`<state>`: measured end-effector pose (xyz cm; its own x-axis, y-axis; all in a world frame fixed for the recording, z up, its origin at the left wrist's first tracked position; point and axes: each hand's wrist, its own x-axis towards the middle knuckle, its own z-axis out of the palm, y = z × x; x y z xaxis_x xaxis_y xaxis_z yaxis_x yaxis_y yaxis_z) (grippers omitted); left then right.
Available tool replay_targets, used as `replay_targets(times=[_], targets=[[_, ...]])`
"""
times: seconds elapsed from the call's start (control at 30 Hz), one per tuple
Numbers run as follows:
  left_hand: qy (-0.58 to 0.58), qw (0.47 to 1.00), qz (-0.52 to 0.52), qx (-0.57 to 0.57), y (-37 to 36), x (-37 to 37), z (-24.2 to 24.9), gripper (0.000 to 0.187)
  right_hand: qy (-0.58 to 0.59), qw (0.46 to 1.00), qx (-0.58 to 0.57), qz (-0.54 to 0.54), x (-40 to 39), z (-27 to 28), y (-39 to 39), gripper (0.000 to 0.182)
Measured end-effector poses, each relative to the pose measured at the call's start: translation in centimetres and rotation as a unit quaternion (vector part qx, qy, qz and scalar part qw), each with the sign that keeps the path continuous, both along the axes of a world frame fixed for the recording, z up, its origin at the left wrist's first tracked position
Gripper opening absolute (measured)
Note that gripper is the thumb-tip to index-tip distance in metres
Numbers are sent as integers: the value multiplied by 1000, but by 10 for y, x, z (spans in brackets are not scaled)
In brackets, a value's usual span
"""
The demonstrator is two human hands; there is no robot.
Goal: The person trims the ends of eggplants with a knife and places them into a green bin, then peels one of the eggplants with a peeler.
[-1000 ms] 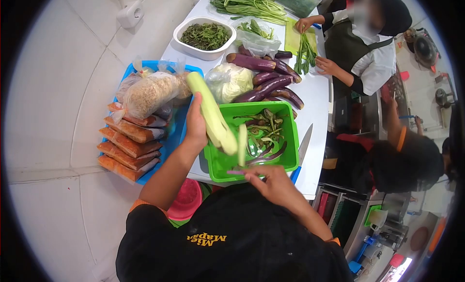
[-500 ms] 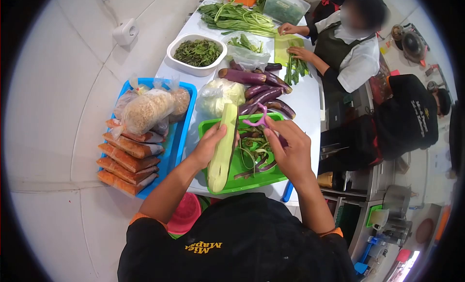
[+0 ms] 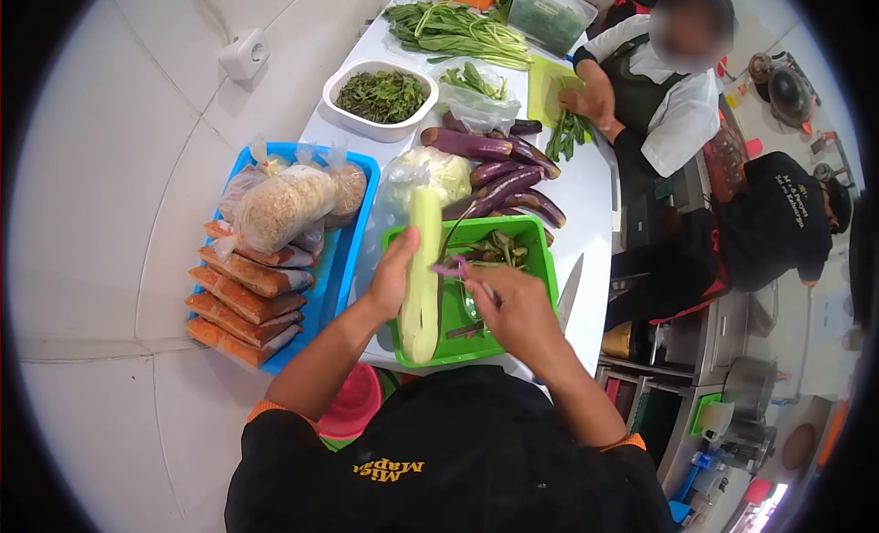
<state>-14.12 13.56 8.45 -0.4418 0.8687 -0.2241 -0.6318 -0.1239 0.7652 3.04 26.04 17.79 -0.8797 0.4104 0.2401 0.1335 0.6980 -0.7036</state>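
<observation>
My left hand (image 3: 396, 275) is closed around a mostly peeled, pale green eggplant (image 3: 423, 286), held upright over a green tray (image 3: 540, 327). A dark strip of skin runs down its right side. In my right hand (image 3: 513, 304) is a purple peeler (image 3: 450, 269), its head against that right side. Dark peelings (image 3: 499, 249) lie in the tray beneath. Beyond the tray rest several whole purple eggplants (image 3: 508, 190) and a pale cabbage in plastic (image 3: 439, 178). Part of my left hand is hidden behind the eggplant.
A knife (image 3: 571, 290) lies right of the tray. On the left, a blue tray (image 3: 343, 277) holds bagged orange packets (image 3: 247, 299). Farther back stand a white tub of leaves (image 3: 330, 92) and long greens (image 3: 458, 34). A co-worker (image 3: 673, 103) handles greens at a cutting board (image 3: 542, 84).
The peeler has moved left and down from above the tray to the eggplant's side. The co-worker's hands have shifted, and the person behind has turned. The knife has come into sight.
</observation>
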Motion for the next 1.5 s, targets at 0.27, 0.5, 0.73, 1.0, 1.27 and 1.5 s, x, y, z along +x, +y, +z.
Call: replay_targets(times=[0.27,0.5,0.73,1.0,1.27,1.5], targets=[[-57,975,208,54,3,-17,-14,53,-114,968,-218,42,58,-14,-24,20],[-127,974,167,87,10,-14,-9,61,-158,869,-460,-96,66,-42,-4,38],[-63,988,111,82,19,16,-6,65,-88,949,-302,-5,18,-56,-33,82],[-82,994,-41,64,14,24,-7,53,-66,977,-204,-16,19,-36,-25,50],[-1,994,-110,14,11,16,-21,67,29,984,-142,-100,12,5,20,22],[104,989,-104,-24,8,26,-9,64,88,985,118,-91,-16,30,36,18]])
